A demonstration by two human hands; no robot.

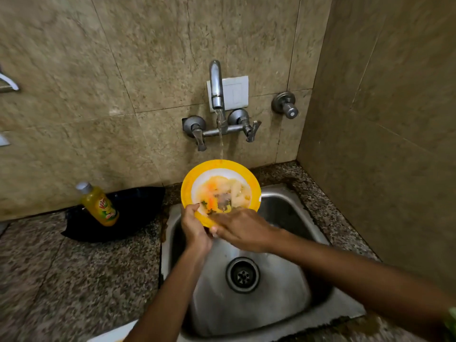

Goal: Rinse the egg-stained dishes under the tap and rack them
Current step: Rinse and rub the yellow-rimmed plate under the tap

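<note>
**Washing the yellow plate under the running tap**

You are holding a yellow plate point(220, 166) in the middle of the frame, just above the back edge of the steel sink point(283, 208). The plate is tilted up so its face is pointing at you. It has a white middle with orange and yellow egg mess and little green bits on it.

Your left hand point(195, 228) is gripping the lower left rim of the plate. Your thumb is lying over the front edge and your fingers are curling behind it. Your right hand point(243, 229) is reaching across the bottom of the plate with its fingers lying fairly straight and pressing on the plate's face. It is blurry, so the fingertips are hard to see.

Water is falling from the tap point(216, 87) in the upper middle of the frame and landing on the plate, near your right fingers.

The sink drain point(243, 274) is sitting below your hands, in the lower middle. A yellow soap bottle point(100, 204) is leaning on a black bag point(138, 208) at the left, on the speckled stone counter point(74, 280). A round wall knob point(285, 104) is sticking out to the right of the tap.
</note>
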